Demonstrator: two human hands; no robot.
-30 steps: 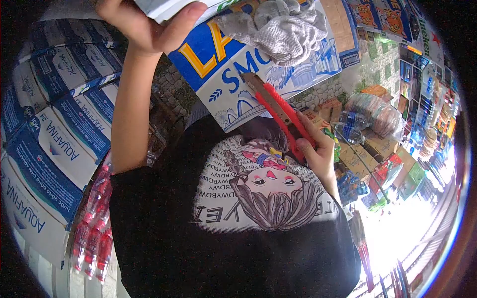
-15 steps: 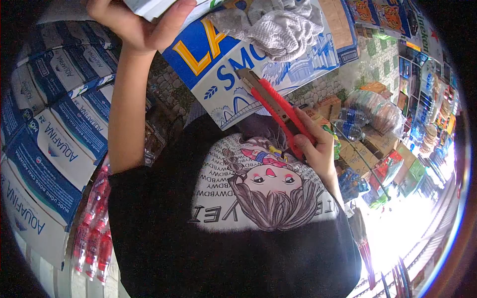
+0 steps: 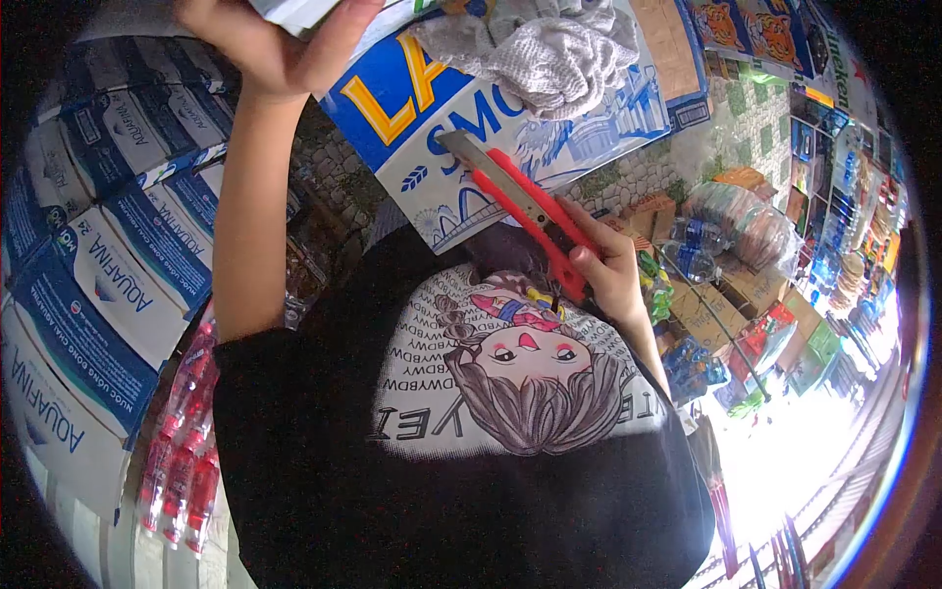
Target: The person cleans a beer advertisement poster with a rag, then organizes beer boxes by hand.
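Observation:
My right hand (image 3: pixel 610 270) is closed around a red utility knife (image 3: pixel 525 211), its thumb lying along the handle. The knife's metal end (image 3: pixel 461 149) points up and left, over a blue and white printed carton (image 3: pixel 432 182) with big yellow letters. At the top edge my left hand (image 3: pixel 285 54) grips a white, flat-sided box (image 3: pixel 304 12), thumb on the near side; most of that box is cut off by the frame. A crumpled grey cloth (image 3: pixel 559 64) lies on the printed carton, between the two hands and beyond the knife.
Stacked blue and white water cartons (image 3: pixel 118 265) stand on the left, with red drink bottles (image 3: pixel 182 481) below them. To the right are wrapped bottle packs (image 3: pixel 746 226), brown cartons (image 3: pixel 706 304) and crowded shelves (image 3: pixel 849 226). Bright light glares at the lower right.
My right hand has shifted the knife left and slightly up across the carton. My left hand keeps its hold on the white box, nearly unmoved.

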